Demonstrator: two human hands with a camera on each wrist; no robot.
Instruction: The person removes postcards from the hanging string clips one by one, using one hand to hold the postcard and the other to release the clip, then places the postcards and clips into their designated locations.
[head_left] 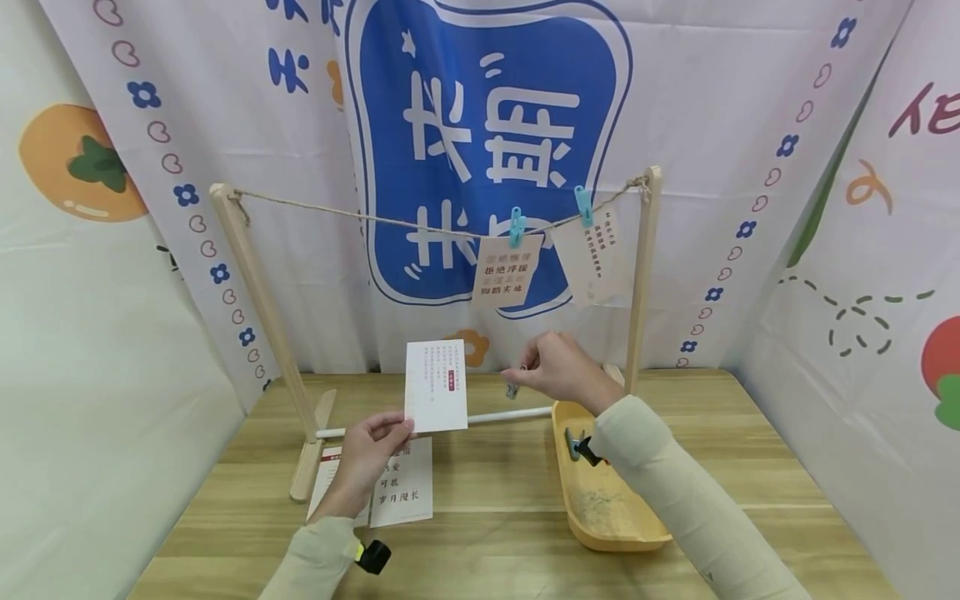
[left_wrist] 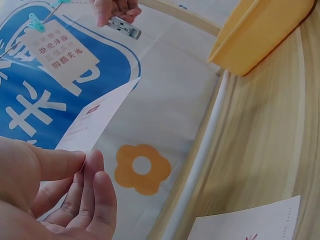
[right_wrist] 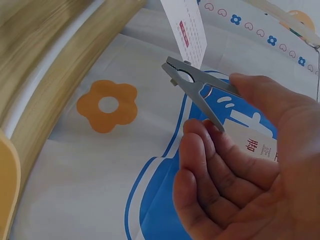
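Observation:
My left hand (head_left: 365, 460) pinches a white printed card (head_left: 436, 383) by its lower left corner, thumb on one face and fingers behind. The card is upright, below the twine (head_left: 337, 210). My right hand (head_left: 562, 365) holds a grey clothespin (right_wrist: 197, 86) by its handles between thumb and fingers, to the right of the card. In the right wrist view the clothespin's tips are together with nothing between them. On the twine hang two cards, a nearer-centre card (head_left: 507, 279) under a light blue clothespin (head_left: 517, 227) and a tilted card (head_left: 600, 271) under another blue clothespin (head_left: 583, 206).
A yellow tray (head_left: 573, 512) sits under my right forearm, with a grey-blue clothespin (head_left: 573, 444) inside. Two wooden posts, left (head_left: 262, 308) and right (head_left: 643, 292), carry the twine; a white rod (head_left: 510, 415) runs low between them. Printed cards (head_left: 405, 500) lie on the table at left.

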